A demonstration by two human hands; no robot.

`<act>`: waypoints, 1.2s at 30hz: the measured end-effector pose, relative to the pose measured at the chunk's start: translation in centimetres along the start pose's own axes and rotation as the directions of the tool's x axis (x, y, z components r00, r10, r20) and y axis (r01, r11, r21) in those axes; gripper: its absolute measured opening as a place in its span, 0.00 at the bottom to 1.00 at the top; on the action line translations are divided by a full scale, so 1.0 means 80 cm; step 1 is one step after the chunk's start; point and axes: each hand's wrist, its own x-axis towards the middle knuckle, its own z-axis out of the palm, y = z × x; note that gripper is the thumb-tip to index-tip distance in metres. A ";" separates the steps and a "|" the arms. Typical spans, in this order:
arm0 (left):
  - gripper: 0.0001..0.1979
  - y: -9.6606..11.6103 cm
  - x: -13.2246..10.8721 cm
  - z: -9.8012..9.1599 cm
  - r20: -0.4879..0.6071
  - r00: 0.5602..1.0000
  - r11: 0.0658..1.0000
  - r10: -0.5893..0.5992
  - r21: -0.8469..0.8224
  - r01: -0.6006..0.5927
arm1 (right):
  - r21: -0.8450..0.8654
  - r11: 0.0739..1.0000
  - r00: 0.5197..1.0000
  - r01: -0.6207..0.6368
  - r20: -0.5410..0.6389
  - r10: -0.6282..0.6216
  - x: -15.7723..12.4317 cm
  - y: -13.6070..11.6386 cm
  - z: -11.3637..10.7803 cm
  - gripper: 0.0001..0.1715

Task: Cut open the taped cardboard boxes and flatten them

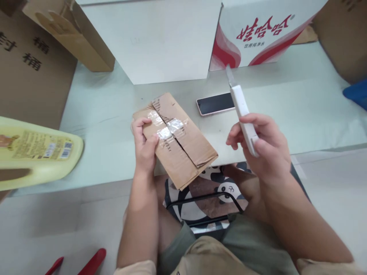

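Nearest, on the floor at the lower left, lie two red pieces (91,261), too cropped to name. Between the person's knees sits a panda-print seat (218,191) with a black wire frame across it.

At the near edge of the table (114,126) a flat brown cardboard parcel (183,149) lies at a slant, its near corner hanging over the edge above the seat. Strips of clear tape (168,128) cross its centre seam. The left hand (145,147) grips the parcel's left edge, thumb on top and fingers curled under.

The right hand (262,152) is raised just right of the parcel, clear of it, closed around the lower end of a white utility knife (243,112). The knife's blade (229,76) is out and points away from the person.

A yellow plastic jug (37,152) lies on its side at the table's left edge. Beyond the parcel, mid-table, a phone (215,103) lies with its dark screen up, partly behind the knife.

Along the far edge stand a plain white box (160,38) and a red-and-white carton (258,34) printed with characters. Brown cartons (28,76) stand at the far left.
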 end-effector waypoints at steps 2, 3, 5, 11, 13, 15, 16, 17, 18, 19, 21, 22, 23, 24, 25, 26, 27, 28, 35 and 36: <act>0.29 -0.001 -0.001 -0.001 0.006 1.000 1.000 0.020 0.006 -0.020 | 0.062 0.998 0.990 -0.024 0.140 0.015 -0.003 -0.020 0.015 0.35; 0.29 -0.001 -0.002 -0.001 0.009 1.000 1.000 0.025 0.012 -0.025 | 0.057 0.998 0.987 -0.029 0.157 0.020 -0.006 -0.026 0.020 0.37; 0.29 -0.001 -0.005 -0.002 0.015 0.999 0.999 0.029 0.037 -0.030 | -0.011 1.000 0.995 0.018 0.094 -0.016 -0.011 -0.029 0.028 0.35; 0.30 0.001 -0.008 -0.002 0.029 0.999 0.998 0.038 0.050 -0.039 | -0.241 0.961 0.989 0.133 -0.033 -0.145 -0.014 -0.027 0.056 0.16; 0.30 0.002 -0.009 -0.001 0.035 0.999 0.999 0.038 0.031 -0.039 | -0.194 0.969 0.988 0.152 0.022 -0.151 -0.008 -0.031 0.068 0.20; 0.29 0.004 -0.010 -0.001 0.041 0.998 0.999 0.037 0.019 -0.038 | -0.150 0.976 0.987 0.160 0.057 -0.153 -0.003 -0.033 0.078 0.25; 0.29 0.004 -0.010 -0.001 0.046 0.998 0.999 0.036 0.014 -0.037 | -0.140 0.978 0.987 0.157 0.060 -0.150 0.000 -0.032 0.082 0.27; 0.30 0.005 -0.010 -0.002 0.052 0.998 0.999 0.035 0.007 -0.036 | -0.134 0.980 0.988 0.150 0.058 -0.143 0.001 -0.031 0.084 0.28; 0.30 0.005 -0.010 -0.003 0.059 0.998 0.999 0.035 -0.002 -0.035 | -0.128 0.982 0.990 0.137 0.060 -0.130 0.003 -0.029 0.085 0.29; 0.31 0.004 -0.010 -0.004 0.071 0.997 0.999 0.033 -0.012 -0.032 | -0.119 0.985 0.991 0.123 0.068 -0.116 0.003 -0.028 0.086 0.31; 0.33 0.003 -0.009 -0.007 0.096 0.995 0.999 0.026 -0.028 -0.024 | -0.120 0.986 0.990 0.114 0.099 -0.102 0.005 -0.024 0.086 0.36; 0.34 0.002 -0.008 -0.009 0.108 0.994 0.999 0.022 -0.035 -0.019 | -0.142 0.982 0.988 0.121 0.112 -0.106 0.005 -0.022 0.086 0.38; 0.34 0.001 -0.007 -0.010 0.119 0.993 0.999 0.019 -0.042 -0.014 | -0.173 0.975 0.986 0.137 0.114 -0.119 0.005 -0.021 0.087 0.39; 0.34 0.001 -0.006 -0.012 0.128 0.992 0.999 0.014 -0.048 -0.008 | -0.201 0.967 0.985 0.158 0.100 -0.140 0.005 -0.021 0.088 0.41; 0.34 0.000 -0.005 -0.013 0.134 0.991 0.999 0.008 -0.054 -0.001 | -0.225 0.959 0.985 0.171 0.068 -0.159 0.004 -0.020 0.089 0.42; 0.34 0.000 -0.005 -0.014 0.140 0.990 0.998 0.002 -0.059 0.006 | -0.244 0.955 0.985 0.170 0.021 -0.170 0.003 -0.020 0.090 0.43; 0.34 0.000 -0.004 -0.014 0.144 0.989 0.998 -0.004 -0.063 0.013 | -0.257 0.954 0.985 0.158 -0.031 -0.171 0.001 -0.020 0.091 0.45; 0.34 0.001 -0.004 -0.014 0.147 0.989 0.998 -0.010 -0.064 0.019 | -0.266 0.953 0.983 0.141 -0.073 -0.166 -0.001 -0.021 0.092 0.46; 0.33 -0.001 -0.004 -0.012 0.135 0.991 0.999 0.017 -0.046 -0.010 | -0.469 0.878 0.986 0.099 -0.076 -0.152 -0.005 -0.026 0.096 0.16; 0.33 -0.002 -0.004 -0.012 0.131 0.991 0.999 0.029 -0.039 -0.024 | -0.502 0.859 0.986 0.100 -0.067 -0.154 -0.004 -0.027 0.097 0.13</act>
